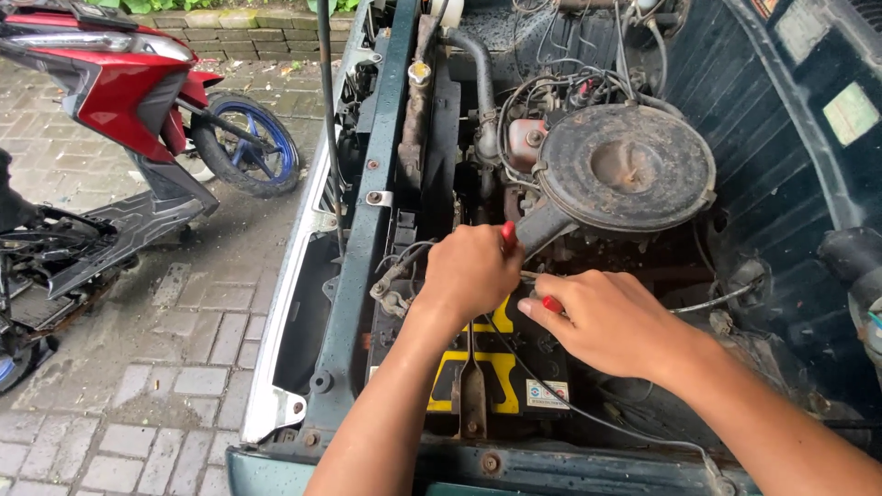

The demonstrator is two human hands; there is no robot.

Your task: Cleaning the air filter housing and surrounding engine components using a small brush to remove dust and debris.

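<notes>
I look down into an open engine bay. My left hand is closed around a red-handled tool just above a black and yellow battery. My right hand grips another red handle close beside it, over the battery's far edge. The working ends of both tools are hidden by my hands. A metal hold-down bracket runs across the battery top. Just beyond my hands sits a round, dusty air cleaner housing.
A red scooter with a blue-rimmed wheel is parked on wet paving at the left. The green front crossmember and radiator lie left of the battery. Cables and hoses crowd the engine. The raised bonnet stands at the right.
</notes>
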